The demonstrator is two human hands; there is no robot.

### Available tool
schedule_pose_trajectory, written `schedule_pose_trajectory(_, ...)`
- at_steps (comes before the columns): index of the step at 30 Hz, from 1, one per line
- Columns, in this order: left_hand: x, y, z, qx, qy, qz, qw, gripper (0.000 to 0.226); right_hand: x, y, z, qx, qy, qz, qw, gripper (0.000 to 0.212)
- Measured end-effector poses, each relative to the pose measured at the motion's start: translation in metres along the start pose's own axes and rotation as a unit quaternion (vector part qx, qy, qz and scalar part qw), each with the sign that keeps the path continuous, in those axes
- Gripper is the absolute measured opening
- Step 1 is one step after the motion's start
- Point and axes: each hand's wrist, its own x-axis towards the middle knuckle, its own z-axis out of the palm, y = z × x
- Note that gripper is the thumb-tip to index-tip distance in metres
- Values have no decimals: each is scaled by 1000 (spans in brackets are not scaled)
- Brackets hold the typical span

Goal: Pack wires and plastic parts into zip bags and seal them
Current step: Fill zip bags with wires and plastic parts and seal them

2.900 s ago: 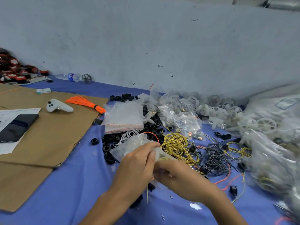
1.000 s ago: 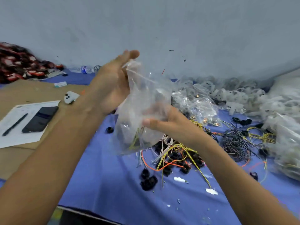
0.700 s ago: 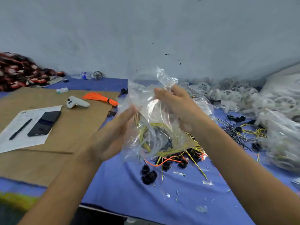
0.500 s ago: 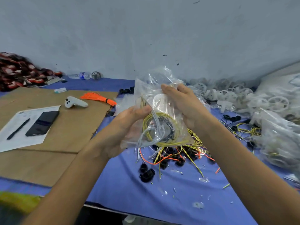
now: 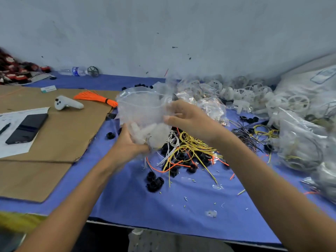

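You hold the zip bag (image 5: 145,113) in the air over the middle of the worktop (image 5: 127,197). Its long axis is roughly upright, with the mouth up towards the far edge and the loaded bottom down. Your left hand (image 5: 130,142) is underneath, its grip clamped round the bunched bottom. Your right hand (image 5: 189,119) is at the bag's right side, thumb and fingers closed on the film partway up (blur hides how much they catch).

The zip strip therefore lies above and left of the right grip, and that hand is the nearer one. Sealing is probably what remains, and I cannot tell whether the strip is already pressed together.

The bag is thin, clear, limp, crinkly film, and its contents read only as a pale blur. Directly beneath it lies a loose tangle of wires (image 5: 189,148), yellow, white and orange, thin and springy. Mixed in are black plastic rings (image 5: 154,182), small, round and hard-looking. White spoked wheels (image 5: 254,95) and filled bags (image 5: 300,142) pile up towards the right edge.
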Motion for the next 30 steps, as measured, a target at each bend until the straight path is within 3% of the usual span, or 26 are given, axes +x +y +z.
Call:
schedule_pose_trajectory(3, 0, -19, 2, -16, 37, 15, 999, 94, -23, 28, 4, -96, 126, -30, 987, 24)
schedule_pose_trajectory(5, 1, -30, 3, -22, 43, 18, 999, 92, -40, 51, 18, -206, 63, -51, 975, 8)
schedule_pose_trajectory(8, 3, -41, 4, -14, 52, 13, 998, 90, -54, 85, 43, -387, -97, -17, 917, 11)
schedule_pose_trajectory(11, 7, -47, 5, -12, 51, 5, 999, 90, -52, 100, 48, -503, -80, 13, 860, 19)
schedule_pose_trajectory(14, 8, -48, 6, -15, 55, 2, 998, 88, -47, 101, 47, -544, -96, 16, 833, 23)
schedule_pose_trajectory(17, 8, -50, 6, -16, 52, 1, 999, 88, -49, 82, 31, -469, -80, 14, 880, 17)
schedule_pose_trajectory(22, 10, -56, 5, -1, 45, -15, 999, 91, -41, 8, -12, -278, 86, -49, 955, 7)
schedule_pose_trajectory(26, 8, -58, 8, 25, 59, -25, 998, 93, -15, -51, -11, -125, 122, -129, 976, 3)
schedule_pose_trajectory(28, 7, -58, 8, 28, 60, -29, 997, 94, 2, -68, 0, -158, 77, -144, 974, 7)
schedule_pose_trajectory(30, 6, -58, 8, 29, 63, -26, 997, 96, 17, -75, 11, -267, 19, -142, 953, 11)
